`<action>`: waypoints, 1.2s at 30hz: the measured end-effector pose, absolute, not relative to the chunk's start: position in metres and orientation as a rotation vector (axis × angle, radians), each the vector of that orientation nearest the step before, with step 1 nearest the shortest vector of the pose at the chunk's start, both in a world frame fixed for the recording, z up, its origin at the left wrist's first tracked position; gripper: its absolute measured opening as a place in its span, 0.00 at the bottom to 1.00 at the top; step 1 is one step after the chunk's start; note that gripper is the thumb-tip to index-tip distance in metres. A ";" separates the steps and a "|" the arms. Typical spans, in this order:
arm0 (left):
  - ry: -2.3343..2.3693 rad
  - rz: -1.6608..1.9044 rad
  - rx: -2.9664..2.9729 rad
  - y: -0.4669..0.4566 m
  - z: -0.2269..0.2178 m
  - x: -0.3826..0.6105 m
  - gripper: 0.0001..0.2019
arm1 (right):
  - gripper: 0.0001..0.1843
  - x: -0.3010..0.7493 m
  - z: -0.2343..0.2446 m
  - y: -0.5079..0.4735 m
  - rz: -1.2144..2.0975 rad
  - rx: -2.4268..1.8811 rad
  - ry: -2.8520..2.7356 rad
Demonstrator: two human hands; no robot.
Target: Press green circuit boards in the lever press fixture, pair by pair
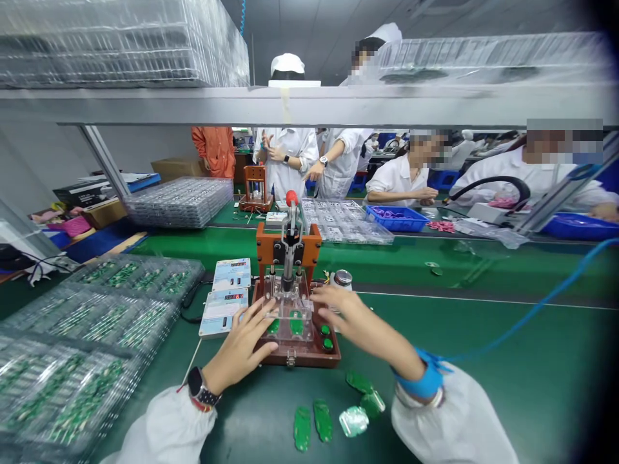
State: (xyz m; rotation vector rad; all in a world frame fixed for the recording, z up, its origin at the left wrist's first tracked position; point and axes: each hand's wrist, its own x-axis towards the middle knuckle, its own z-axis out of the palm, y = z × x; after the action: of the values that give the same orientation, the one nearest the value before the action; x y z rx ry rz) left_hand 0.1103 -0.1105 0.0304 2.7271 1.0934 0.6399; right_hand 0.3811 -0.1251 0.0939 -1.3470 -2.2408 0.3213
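In the head view, an orange and brown toggle-clamp test fixture stands in front of me, its red-tipped lever upright. Green circuit boards lie under its clear plate. At the left edge of that plate rests my left hand, fingers spread, wearing a watch. My right hand is at the plate's right side with its fingers stretched out and nothing seen in them; a blue wrist strap circles that wrist. Several loose green boards lie on the mat near me, one of them shiny silver-green.
Stacked clear trays of boards fill the left side. Two white meter boxes with red digits stand beside the fixture, and a jar behind it. A shelf crosses overhead. A blue cord runs right. Co-workers are across the bench.
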 end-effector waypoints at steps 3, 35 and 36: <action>1.041 0.587 2.820 -0.110 0.032 0.114 0.25 | 0.14 0.384 0.142 -0.112 0.225 -1.237 -2.011; 1.263 0.018 2.573 0.003 0.013 0.038 0.53 | 0.14 0.290 0.124 -0.141 0.517 -0.533 -1.629; 1.245 0.055 2.576 0.004 0.009 0.034 0.54 | 0.13 0.289 0.125 -0.141 0.561 -0.526 -1.591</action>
State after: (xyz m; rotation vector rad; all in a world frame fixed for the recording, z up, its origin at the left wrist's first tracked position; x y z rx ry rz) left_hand 0.0341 0.0037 0.0095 2.5757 1.2450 0.0545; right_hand 0.2886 -0.1414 0.1249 -0.5257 -1.5906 0.5611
